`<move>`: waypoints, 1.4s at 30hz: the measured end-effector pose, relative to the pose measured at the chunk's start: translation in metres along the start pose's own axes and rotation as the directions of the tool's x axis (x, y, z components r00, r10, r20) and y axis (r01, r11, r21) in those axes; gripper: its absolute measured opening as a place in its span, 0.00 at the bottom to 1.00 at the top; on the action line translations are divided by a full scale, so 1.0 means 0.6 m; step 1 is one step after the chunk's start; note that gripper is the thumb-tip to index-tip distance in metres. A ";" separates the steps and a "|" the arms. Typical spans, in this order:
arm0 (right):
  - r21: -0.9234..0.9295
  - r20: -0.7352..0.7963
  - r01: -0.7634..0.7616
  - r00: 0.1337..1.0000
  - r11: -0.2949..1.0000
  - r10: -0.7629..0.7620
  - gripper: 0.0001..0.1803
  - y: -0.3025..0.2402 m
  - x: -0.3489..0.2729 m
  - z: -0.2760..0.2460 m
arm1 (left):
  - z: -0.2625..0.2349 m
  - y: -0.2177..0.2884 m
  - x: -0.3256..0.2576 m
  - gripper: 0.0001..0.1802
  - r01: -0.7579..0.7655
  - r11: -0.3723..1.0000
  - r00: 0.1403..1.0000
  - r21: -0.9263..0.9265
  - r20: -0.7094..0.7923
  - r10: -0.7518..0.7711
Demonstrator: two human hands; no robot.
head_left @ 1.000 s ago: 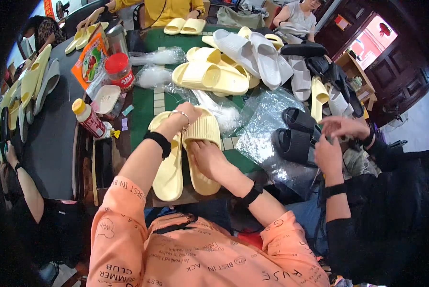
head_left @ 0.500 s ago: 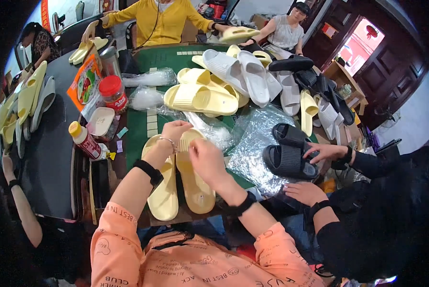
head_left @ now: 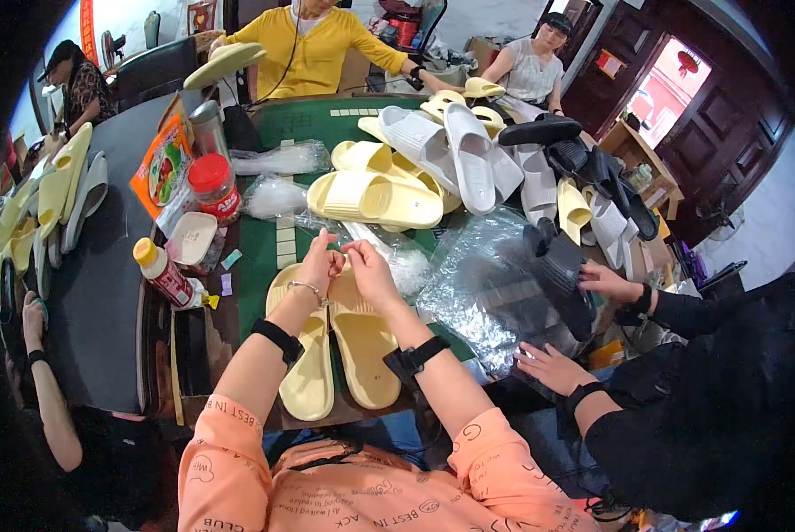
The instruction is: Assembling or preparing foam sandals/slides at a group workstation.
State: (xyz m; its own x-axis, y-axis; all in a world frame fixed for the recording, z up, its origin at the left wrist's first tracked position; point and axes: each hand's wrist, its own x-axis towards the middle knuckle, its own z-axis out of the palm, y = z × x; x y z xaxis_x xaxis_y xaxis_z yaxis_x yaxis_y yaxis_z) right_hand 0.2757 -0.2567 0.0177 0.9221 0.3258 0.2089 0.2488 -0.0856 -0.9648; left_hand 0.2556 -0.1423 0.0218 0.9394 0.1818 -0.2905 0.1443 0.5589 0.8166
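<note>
A pair of pale yellow slippers (head_left: 370, 355) lies side by side at the table edge in front of me, heels toward me. Above their toe ends, my left hand (head_left: 323, 264) and my right hand (head_left: 369, 277) are held close together, fingers pinched. Whatever sits between the fingertips is too small to make out. Just beyond my hands lies a bundle of thin clear strands (head_left: 397, 266) in plastic. More yellow slippers (head_left: 375, 199) are stacked behind it. My forearms partly cover the straps of the nearest pair.
Grey slippers (head_left: 470, 160) and black slippers (head_left: 539, 130) are heaped at the far right. A co-worker's hands (head_left: 553, 368) handle dark slippers (head_left: 561, 275) at a clear plastic bag (head_left: 477, 293). On the left stand a red-lidded jar (head_left: 213, 186) and a yellow-capped bottle (head_left: 163, 273).
My hands have lifted off the slipper straps and come together. The co-worker on the right has tilted up the dark slippers. Across the table, a person in yellow has raised a yellow slipper.
</note>
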 end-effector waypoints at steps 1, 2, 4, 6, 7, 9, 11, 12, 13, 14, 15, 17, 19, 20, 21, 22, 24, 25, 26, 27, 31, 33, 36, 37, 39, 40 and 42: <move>-0.002 0.001 -0.003 1.000 1.000 0.003 0.07 -0.014 -0.005 -0.002 | -0.001 -0.005 0.000 0.23 -0.003 1.000 1.000 0.001 -0.024 0.003; -0.054 0.058 -0.045 0.997 0.998 0.048 0.07 -0.040 -0.010 -0.001 | -0.006 -0.007 0.002 0.23 -0.007 1.000 0.999 0.031 -0.044 0.008; -0.042 0.087 -0.046 0.995 0.998 0.049 0.08 -0.049 -0.015 0.001 | -0.012 -0.009 0.003 0.23 -0.006 0.998 0.999 0.068 -0.052 0.010; -0.087 0.080 -0.039 0.996 0.995 0.046 0.08 -0.041 -0.009 -0.006 | -0.008 -0.008 0.004 0.22 -0.009 0.994 0.999 0.106 -0.033 0.013; -0.133 0.076 -0.033 0.996 0.991 0.044 0.08 -0.037 -0.007 -0.009 | -0.006 -0.008 0.006 0.22 -0.005 0.994 0.999 0.108 -0.035 0.009; -0.179 0.077 -0.075 0.993 0.981 0.090 0.07 -0.025 -0.003 -0.004 | -0.004 -0.004 0.007 0.22 -0.066 0.982 0.997 0.177 0.046 0.059; 0.217 0.076 -0.075 0.995 0.973 0.060 0.06 0.010 0.011 0.001 | -0.010 -0.003 0.016 0.17 -0.123 0.947 0.991 0.298 0.082 0.103; 0.281 0.102 -0.139 0.988 0.950 0.114 0.05 0.012 0.010 -0.001 | -0.016 0.002 0.016 0.14 -0.175 0.869 0.983 0.463 0.138 0.124; 0.281 0.100 -0.137 0.989 0.950 0.113 0.05 0.010 0.010 -0.003 | -0.015 0.010 0.011 0.11 -0.230 0.759 0.971 0.609 0.197 0.136; 0.200 0.043 -0.118 0.993 0.973 0.111 0.05 0.008 0.009 -0.005 | -0.004 0.023 -0.003 0.07 -0.174 0.726 0.985 0.665 0.121 0.125; 0.115 -0.015 -0.102 0.994 0.988 0.104 0.05 0.006 0.008 -0.008 | -0.005 0.019 0.000 0.07 -0.178 0.726 0.984 0.664 0.125 0.126; 0.102 -0.042 -0.074 0.996 0.992 0.079 0.07 0.014 0.007 -0.011 | -0.004 0.009 -0.004 0.07 -0.228 0.674 0.973 0.702 0.184 0.138; 0.095 -0.053 -0.046 0.997 0.994 0.051 0.10 0.002 0.001 -0.003 | -0.013 0.004 -0.011 0.07 -0.247 0.697 0.969 0.673 0.158 0.191; 0.048 -0.081 -0.088 0.993 0.995 0.092 0.09 -0.025 -0.010 0.005 | -0.021 0.004 -0.016 0.07 -0.240 0.795 0.970 0.556 0.113 0.214; 0.002 -0.109 -0.132 0.985 0.991 0.131 0.08 -0.041 -0.016 0.013 | -0.028 0.004 -0.019 0.07 -0.236 0.874 0.971 0.425 0.066 0.230; 0.076 -0.149 -0.094 0.983 0.993 0.105 0.08 -0.029 -0.015 0.006 | -0.013 0.001 -0.019 0.06 -0.230 0.898 0.973 0.374 0.062 0.223; 0.033 -0.136 -0.033 0.990 0.999 0.037 0.07 -0.014 -0.010 0.002 | -0.017 -0.003 -0.013 0.07 -0.231 0.927 0.973 0.295 0.076 0.218; 0.000 -0.116 0.012 0.993 1.000 -0.012 0.07 -0.015 -0.013 0.007 | -0.021 -0.001 -0.018 0.07 -0.215 0.951 0.976 0.221 0.079 0.202; 0.020 -0.113 -0.006 0.994 1.000 0.008 0.06 -0.016 -0.015 0.007 | -0.023 -0.001 -0.021 0.07 -0.214 0.947 0.977 0.240 0.049 0.208; 0.025 -0.108 -0.010 0.994 1.000 0.013 0.06 -0.017 -0.014 0.006 | -0.022 0.000 -0.021 0.07 -0.210 0.947 0.978 0.243 0.041 0.206; 0.029 -0.024 -0.051 0.998 0.998 0.052 0.07 -0.008 -0.008 -0.001 | -0.019 0.006 -0.021 0.07 -0.225 0.961 0.974 0.160 0.041 0.221; 0.069 -0.010 -0.013 1.000 0.998 0.014 0.07 -0.006 -0.008 0.001 | -0.016 0.006 -0.022 0.08 -0.234 0.953 0.972 0.193 0.031 0.233; 0.084 -0.017 0.000 1.000 0.996 0.002 0.07 0.005 -0.006 0.001 | -0.011 0.006 -0.025 0.07 -0.225 0.961 0.974 0.159 0.021 0.225; 0.085 -0.016 -0.003 1.000 0.996 0.005 0.07 0.003 -0.007 0.002 | -0.013 0.006 -0.028 0.06 -0.219 0.966 0.976 0.134 0.018 0.219; 0.059 -0.012 -0.003 1.000 0.998 0.004 0.07 0.000 -0.009 0.003 | -0.015 0.008 -0.029 0.05 -0.215 0.967 0.976 0.135 0.006 0.216; 0.059 -0.012 -0.004 1.000 0.998 0.005 0.07 -0.002 -0.009 0.003 | -0.015 0.009 -0.030 0.04 -0.214 0.968 0.976 0.135 -0.004 0.216; 0.035 -0.014 -0.029 0.999 0.999 0.030 0.07 -0.006 -0.011 0.003 | -0.015 0.008 -0.032 0.04 -0.217 0.969 0.976 0.116 0.002 0.218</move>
State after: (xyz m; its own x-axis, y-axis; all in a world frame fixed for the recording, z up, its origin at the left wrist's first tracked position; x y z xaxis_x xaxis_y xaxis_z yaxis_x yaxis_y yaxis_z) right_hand 0.2684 -0.2570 0.0199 0.9332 0.3097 0.1823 0.2112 -0.0622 -0.9755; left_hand 0.2354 -0.1356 0.0267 0.9490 0.2975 -0.1044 -0.0277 0.4085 0.9124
